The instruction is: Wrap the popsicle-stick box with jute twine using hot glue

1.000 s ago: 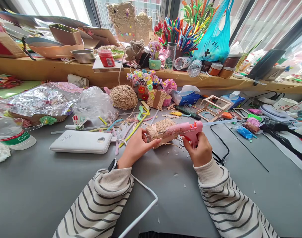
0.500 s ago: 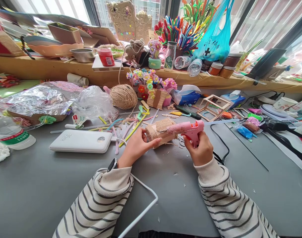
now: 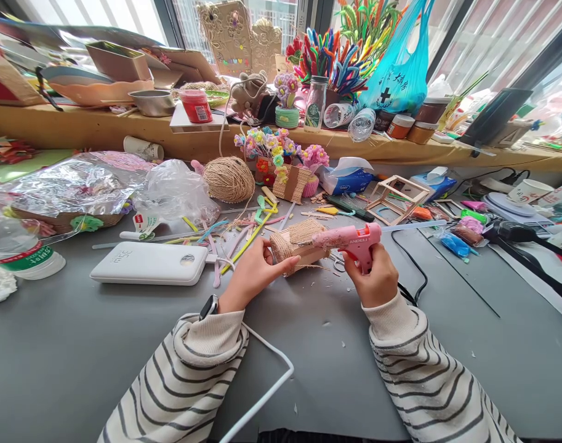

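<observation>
My left hand (image 3: 252, 275) is closed round a small twine-wrapped craft piece (image 3: 295, 244) held just above the grey table (image 3: 77, 344). My right hand (image 3: 373, 278) grips the handle of a pink glue gun (image 3: 349, 240), whose nozzle points left and rests against the top of the twine-wrapped piece. A black cord (image 3: 407, 261) runs from the gun off to the right. Both sleeves are striped cream and black, and a watch sits on my left wrist.
A white power bank (image 3: 149, 263) lies left of my hands, its white cable (image 3: 266, 363) looping under my left arm. A ball of jute twine (image 3: 228, 179), a crumpled plastic bag (image 3: 176, 194), pipe cleaners and a wooden stick frame (image 3: 397, 198) crowd the far table. A cluttered wooden shelf (image 3: 100, 129) runs behind.
The glue gun has shifted slightly to the right, its nozzle drawing along the twine-wrapped piece. My left hand keeps the same hold.
</observation>
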Demonstrator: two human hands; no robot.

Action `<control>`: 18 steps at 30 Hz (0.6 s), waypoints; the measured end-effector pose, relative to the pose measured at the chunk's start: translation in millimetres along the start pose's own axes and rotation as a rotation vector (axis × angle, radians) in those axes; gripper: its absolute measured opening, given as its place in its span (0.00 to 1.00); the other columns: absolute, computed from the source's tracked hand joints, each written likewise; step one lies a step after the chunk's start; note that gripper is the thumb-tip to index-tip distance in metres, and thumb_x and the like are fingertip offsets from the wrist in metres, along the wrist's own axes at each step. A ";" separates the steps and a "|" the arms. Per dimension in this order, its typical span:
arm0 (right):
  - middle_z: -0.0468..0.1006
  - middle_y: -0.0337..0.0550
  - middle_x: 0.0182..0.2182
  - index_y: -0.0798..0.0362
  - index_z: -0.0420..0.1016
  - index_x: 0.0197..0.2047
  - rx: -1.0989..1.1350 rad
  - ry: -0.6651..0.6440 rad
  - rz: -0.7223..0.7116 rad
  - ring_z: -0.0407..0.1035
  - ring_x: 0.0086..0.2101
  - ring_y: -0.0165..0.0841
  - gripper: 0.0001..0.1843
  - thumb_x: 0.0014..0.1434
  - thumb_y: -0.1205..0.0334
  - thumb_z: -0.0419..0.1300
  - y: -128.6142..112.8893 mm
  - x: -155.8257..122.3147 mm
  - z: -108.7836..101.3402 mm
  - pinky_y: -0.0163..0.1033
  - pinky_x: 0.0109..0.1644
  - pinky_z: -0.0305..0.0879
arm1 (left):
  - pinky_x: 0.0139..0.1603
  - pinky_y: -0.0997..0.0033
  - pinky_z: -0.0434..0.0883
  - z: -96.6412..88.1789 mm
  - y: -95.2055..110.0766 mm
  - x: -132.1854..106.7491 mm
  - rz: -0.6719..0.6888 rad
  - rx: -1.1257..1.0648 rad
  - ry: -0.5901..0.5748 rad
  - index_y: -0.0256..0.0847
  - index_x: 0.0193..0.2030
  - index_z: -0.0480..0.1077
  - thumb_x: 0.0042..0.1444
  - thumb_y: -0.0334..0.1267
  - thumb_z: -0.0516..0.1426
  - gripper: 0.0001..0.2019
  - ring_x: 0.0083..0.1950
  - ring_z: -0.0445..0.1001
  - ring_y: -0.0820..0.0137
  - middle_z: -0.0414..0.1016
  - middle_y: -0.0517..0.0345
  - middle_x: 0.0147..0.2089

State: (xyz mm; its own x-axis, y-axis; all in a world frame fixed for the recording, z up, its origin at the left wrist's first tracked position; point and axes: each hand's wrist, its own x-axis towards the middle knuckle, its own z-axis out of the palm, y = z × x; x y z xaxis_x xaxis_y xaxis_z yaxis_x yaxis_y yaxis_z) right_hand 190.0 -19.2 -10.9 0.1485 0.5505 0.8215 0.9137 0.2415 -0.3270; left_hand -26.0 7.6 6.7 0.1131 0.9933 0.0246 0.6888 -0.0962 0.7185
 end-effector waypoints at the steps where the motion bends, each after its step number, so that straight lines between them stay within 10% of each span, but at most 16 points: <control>1: 0.63 0.35 0.19 0.55 0.65 0.33 -0.004 0.002 0.000 0.56 0.17 0.27 0.14 0.53 0.52 0.56 0.3 -0.1 0.0 0.34 0.19 0.57 | 0.27 0.71 0.60 -0.2 0.3 0.0 0.000 0.000 -0.003 0.40 0.35 0.59 0.40 0.64 0.54 0.28 0.26 0.64 0.71 0.62 0.65 0.25; 18: 0.63 0.34 0.19 0.55 0.65 0.32 -0.027 0.012 0.038 0.53 0.16 0.26 0.14 0.52 0.51 0.56 1.4 0.2 -1.2 0.34 0.18 0.54 | 0.27 0.71 0.59 0.3 0.7 -0.2 -0.011 -0.011 -0.009 0.41 0.34 0.57 0.40 0.64 0.55 0.28 0.27 0.63 0.72 0.61 0.65 0.25</control>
State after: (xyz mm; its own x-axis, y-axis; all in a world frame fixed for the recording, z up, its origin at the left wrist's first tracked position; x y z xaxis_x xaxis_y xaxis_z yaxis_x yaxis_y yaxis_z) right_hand 191.8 -19.6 -10.7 0.1872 0.5495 0.8142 0.9173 0.1987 -0.3451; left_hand -25.4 7.3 6.9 0.1120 0.9937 0.0104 0.6821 -0.0845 0.7264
